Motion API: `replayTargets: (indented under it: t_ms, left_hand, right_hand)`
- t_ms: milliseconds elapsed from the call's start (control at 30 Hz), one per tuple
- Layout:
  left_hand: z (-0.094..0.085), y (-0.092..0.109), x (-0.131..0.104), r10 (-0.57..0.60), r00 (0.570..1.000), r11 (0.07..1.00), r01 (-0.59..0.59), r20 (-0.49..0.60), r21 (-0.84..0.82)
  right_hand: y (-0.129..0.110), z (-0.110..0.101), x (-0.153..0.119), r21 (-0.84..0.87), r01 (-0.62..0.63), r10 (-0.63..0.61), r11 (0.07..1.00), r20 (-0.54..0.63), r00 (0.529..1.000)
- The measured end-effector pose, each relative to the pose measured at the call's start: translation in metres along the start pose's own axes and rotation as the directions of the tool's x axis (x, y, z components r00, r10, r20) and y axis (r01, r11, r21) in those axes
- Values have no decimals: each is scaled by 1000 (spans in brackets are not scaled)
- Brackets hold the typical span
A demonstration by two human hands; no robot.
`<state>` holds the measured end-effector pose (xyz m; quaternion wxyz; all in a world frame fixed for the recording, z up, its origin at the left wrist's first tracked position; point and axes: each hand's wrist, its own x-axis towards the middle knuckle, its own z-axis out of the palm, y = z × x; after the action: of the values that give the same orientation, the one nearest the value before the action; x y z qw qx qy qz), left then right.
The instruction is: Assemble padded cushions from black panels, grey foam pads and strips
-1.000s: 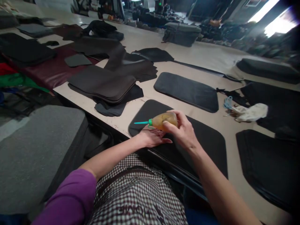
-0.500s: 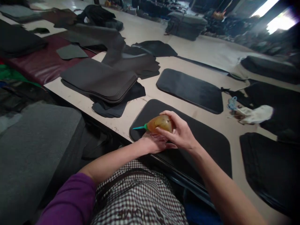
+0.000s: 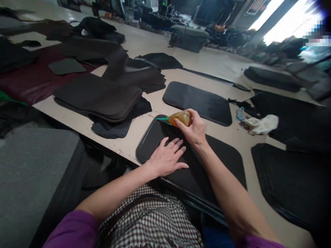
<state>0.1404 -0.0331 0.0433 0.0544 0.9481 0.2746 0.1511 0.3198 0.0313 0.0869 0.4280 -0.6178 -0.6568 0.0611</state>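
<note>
A black rounded panel [image 3: 219,151] lies on the pale table in front of me. My left hand [image 3: 169,156] rests flat on its left part, fingers spread, holding nothing. Just beyond it, my right hand [image 3: 192,129] is wrapped round an amber squeeze bottle [image 3: 179,119] with a green nozzle. The bottle lies nearly level, its nozzle pointing left, and the tip is at the panel's far left corner. Whether the tip touches the panel I cannot tell.
Stacked dark brown sheets [image 3: 98,94] lie to the left, over black pieces. Behind the panel is another black panel [image 3: 198,101]. A white cloth bundle [image 3: 265,124] and more black panels [image 3: 287,179] are at the right. A grey stack [image 3: 33,179] stands at the lower left.
My left hand has moved out from under the bottle and now lies flat on the panel. My right hand has carried the bottle away from me, to the panel's far edge. The view has shifted slightly.
</note>
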Motion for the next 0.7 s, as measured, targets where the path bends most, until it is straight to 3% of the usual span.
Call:
replayTargets:
  t_ms: [167,300,533,700]
  left_hand:
    - [0,0,0,10,1000,1000,-10,-16,-3]
    - [3,-1,0,22,999,1000,-23,-24,-7]
    - [6,-3,0,39,998,998,-42,-48,-50]
    - [6,-3,2,60,997,997,-62,-55,-49]
  right_hand:
    - [12,-5,2,-71,-22,16,997,-89,996]
    - [26,-32,-8,-129,-83,66,988,-132,989]
    - [66,-121,-58,-261,-264,208,928,-224,952]
    - [95,-190,-109,-315,-427,311,847,-359,880]
